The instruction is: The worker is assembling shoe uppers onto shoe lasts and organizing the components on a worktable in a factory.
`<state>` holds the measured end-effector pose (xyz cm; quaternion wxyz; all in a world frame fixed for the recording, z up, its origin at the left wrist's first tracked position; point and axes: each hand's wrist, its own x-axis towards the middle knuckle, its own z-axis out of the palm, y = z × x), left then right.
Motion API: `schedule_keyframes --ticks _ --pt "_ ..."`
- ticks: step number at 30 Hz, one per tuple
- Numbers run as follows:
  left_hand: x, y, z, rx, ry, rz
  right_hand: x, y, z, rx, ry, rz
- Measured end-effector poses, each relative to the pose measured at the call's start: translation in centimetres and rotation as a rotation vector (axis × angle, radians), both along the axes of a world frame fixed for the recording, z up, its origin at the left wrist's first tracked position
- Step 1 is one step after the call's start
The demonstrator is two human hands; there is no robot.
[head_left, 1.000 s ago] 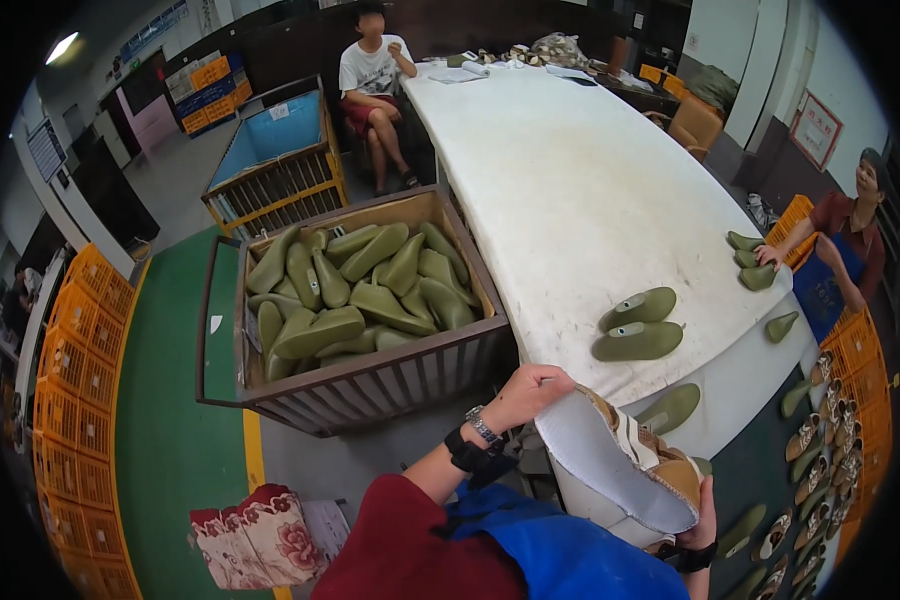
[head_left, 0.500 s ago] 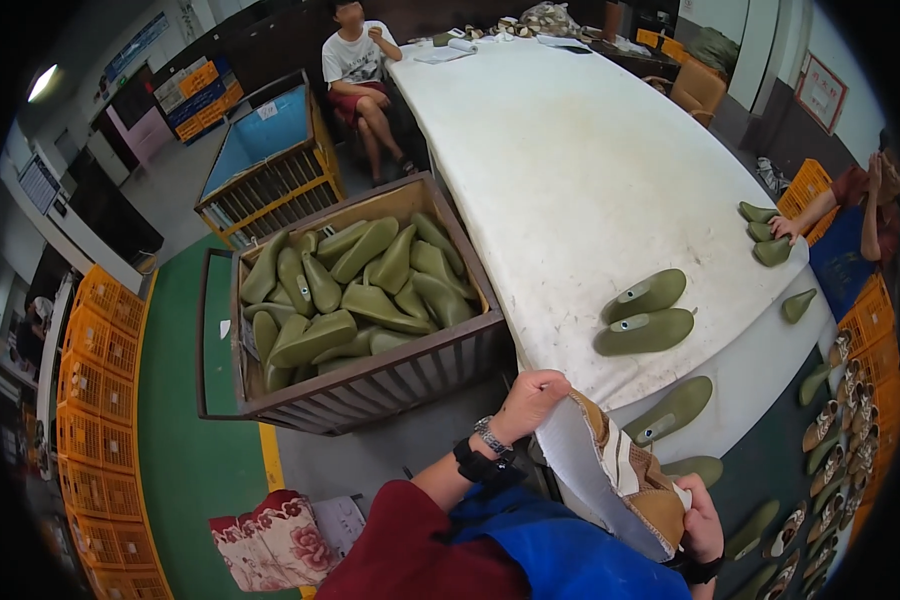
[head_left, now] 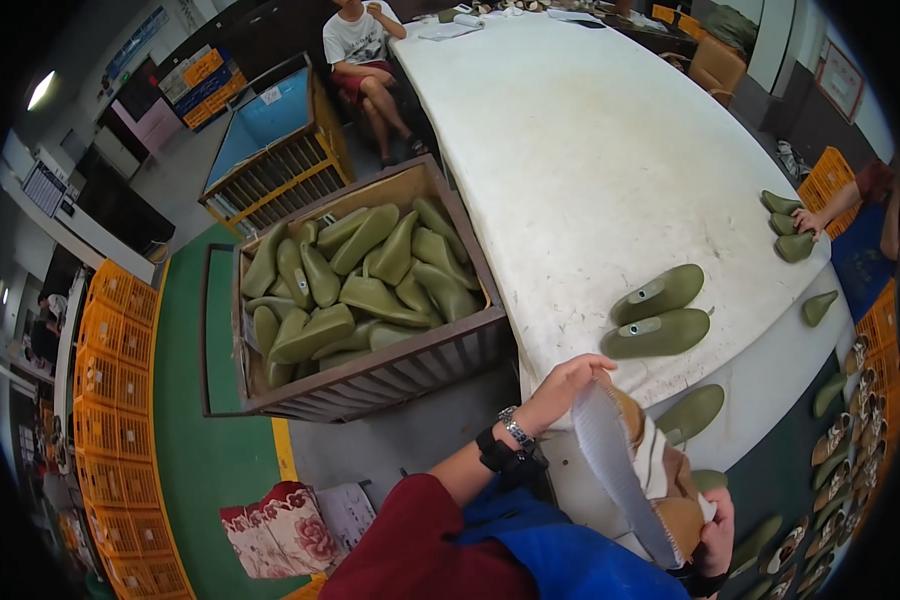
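Note:
A tan, brown and white shoe upper with a pale grey lining is stretched between my two hands at the table's near edge. My left hand pinches its far end, and my right hand is closed round the near end, partly behind the material. Just beyond the upper lies a green shoe last, partly covered by it. Two more green lasts rest side by side on the white table. Another last shows only in part beside my right hand.
A wheeled crate heaped with green lasts stands left of the table. At the right edge a co-worker's hand touches several lasts. Shoes and lasts stand in rows at lower right. A person sits beyond the crate. Orange crates line the left.
My left hand has moved a little away and to the right with its end of the upper. The upper has turned and looks narrower. The whole view has shifted slightly.

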<state>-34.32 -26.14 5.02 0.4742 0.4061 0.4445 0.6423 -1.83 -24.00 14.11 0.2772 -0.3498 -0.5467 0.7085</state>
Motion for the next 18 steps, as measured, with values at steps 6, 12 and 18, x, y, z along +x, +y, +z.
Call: schedule_keyframes --ticks 6,12,18 --pt "2.0 1.0 -7.0 0.018 0.846 0.019 -0.2 5.1 1.6 0.192 -0.025 -0.459" --pt "4.3 -0.8 -10.7 0.117 1.307 -0.055 12.6 17.4 4.5 0.503 -0.343 -0.969" --pt "6.1 -0.2 -13.0 0.109 1.314 -0.015 25.2 20.1 5.1 1.131 -0.918 -1.505"
